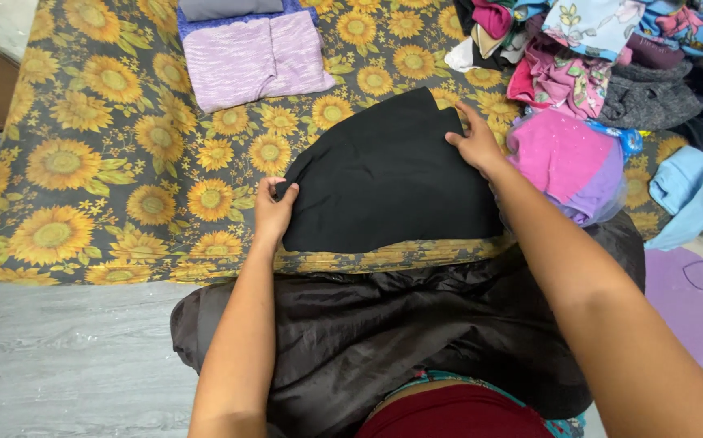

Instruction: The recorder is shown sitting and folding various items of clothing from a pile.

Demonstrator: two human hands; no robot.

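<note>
- Black garment (388, 174): lies flat on the sunflower-print mattress (108, 162), against its near edge and right of centre. It is partly folded, with one corner pointing toward the far edge.
- Left hand (273, 212): closed in a pinch on the garment's left corner, fingers curled over the cloth edge. The hand sits at the garment's left side, close to the near edge of the mattress.
- Right hand (476, 144): open, palm down, fingers spread on the garment's upper right edge, pressing the cloth flat. It holds nothing.
- Step in hand, as a judgement: a fold is being set. The left hand carries a corner; the right hand anchors the opposite side.
- Next move, as a judgement: it calls for keeping the right edge pinned, carrying the pinched corner across without dragging the lower layer, and aligning the edges before smoothing.
- Dark shiny cloth (416, 324): drapes over the person's lap, just beyond the near edge of the mattress and touching it below the garment.
- Pink garment (566, 158): lies just beside the right hand, at the right edge of the mattress.
- Folded lilac garment (254, 58): rests at the far edge, well apart from both hands.
- Heap of mixed clothes (603, 49): occupies the far right corner.
</note>
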